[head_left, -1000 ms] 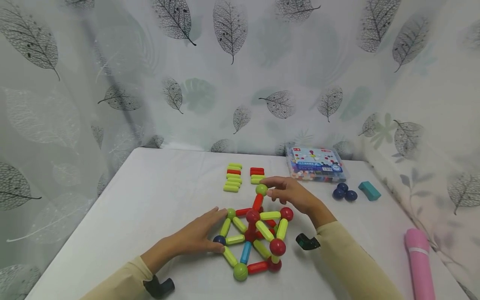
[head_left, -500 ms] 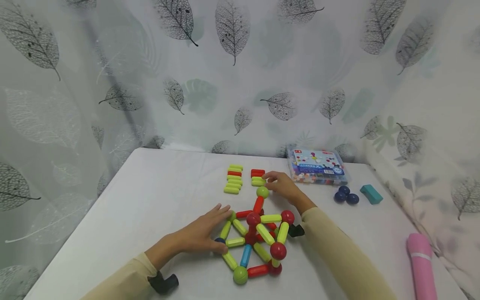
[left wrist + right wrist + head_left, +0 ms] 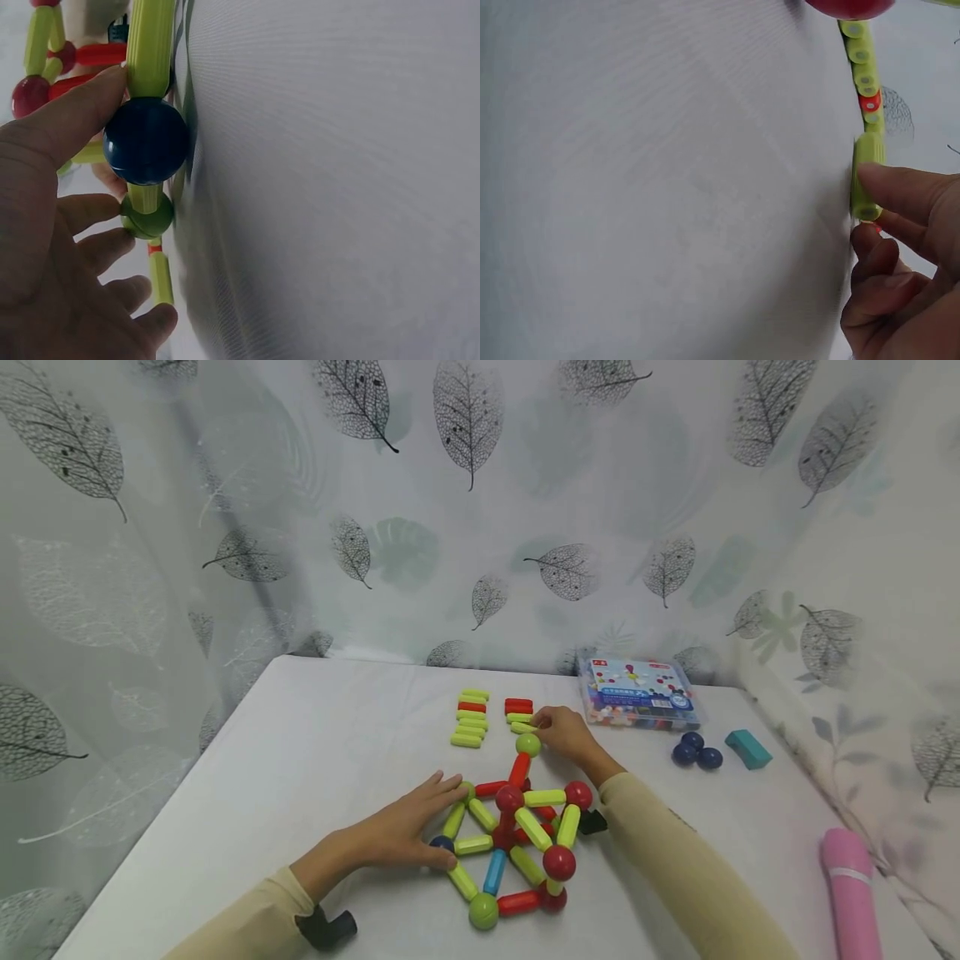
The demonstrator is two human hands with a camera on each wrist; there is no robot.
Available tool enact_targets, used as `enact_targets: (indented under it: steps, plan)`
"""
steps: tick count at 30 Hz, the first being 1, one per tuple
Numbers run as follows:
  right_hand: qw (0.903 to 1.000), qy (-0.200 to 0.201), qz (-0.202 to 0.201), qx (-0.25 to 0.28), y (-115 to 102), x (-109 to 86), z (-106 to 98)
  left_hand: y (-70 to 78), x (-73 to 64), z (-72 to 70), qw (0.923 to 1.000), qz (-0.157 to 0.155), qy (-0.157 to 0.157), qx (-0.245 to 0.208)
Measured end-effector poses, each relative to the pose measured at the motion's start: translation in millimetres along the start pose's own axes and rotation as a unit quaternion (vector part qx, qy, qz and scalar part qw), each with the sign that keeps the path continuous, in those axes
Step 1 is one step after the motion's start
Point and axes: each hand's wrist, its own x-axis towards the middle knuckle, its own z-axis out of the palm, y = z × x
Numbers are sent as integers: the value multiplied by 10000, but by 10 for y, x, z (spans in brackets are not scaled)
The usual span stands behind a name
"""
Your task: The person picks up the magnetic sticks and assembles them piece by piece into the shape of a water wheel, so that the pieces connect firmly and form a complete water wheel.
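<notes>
A magnetic rod-and-ball structure (image 3: 532,828) stands at the middle of the table, with red, yellow-green and blue rods. My left hand (image 3: 405,827) rests against its left side with fingers extended. In the left wrist view the thumb lies by a dark blue ball (image 3: 146,141) and a yellow-green rod, while the index finger touches a green ball (image 3: 147,217). Behind the structure, my right hand (image 3: 572,735) pinches a yellow-green magnetic rod (image 3: 868,150) between thumb and fingers, low over the table. A green ball (image 3: 528,744) tops the tilted red rod just in front.
Several yellow-green rods and one red rod form a column (image 3: 471,720) behind the structure. Beside it lie red rods (image 3: 518,706). A clear box (image 3: 639,693) of parts, dark blue balls (image 3: 685,754), a teal block (image 3: 748,749) and a pink roll (image 3: 851,893) are on the right.
My right hand has moved off the top green ball to the short rod stack behind it and has taken a yellow-green rod. The left hand stays nearly still on the structure.
</notes>
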Motion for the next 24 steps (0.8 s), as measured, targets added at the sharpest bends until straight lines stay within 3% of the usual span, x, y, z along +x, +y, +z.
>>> enact_targets:
  steps: [4,9,15,19,24]
  plan:
    - [9999,-69,51,-139,24,-47,-36,8,-2,1,10000,-20,-2,-47]
    - [9954,-351,463,757,20,-303,-242,4,1,13,9999,-88,7,-62]
    - [9846,-670,551,1515,-13,-832,-491,6,4,9,10000,-93,7,-29]
    - [9746,-910,478,1992,-68,-1081,-528,13,-6,-4,10000,-77,32,-54]
    - [9670,-1014,524,2279,-140,-1193,-503,1,-4,15,9999,-84,27,-93]
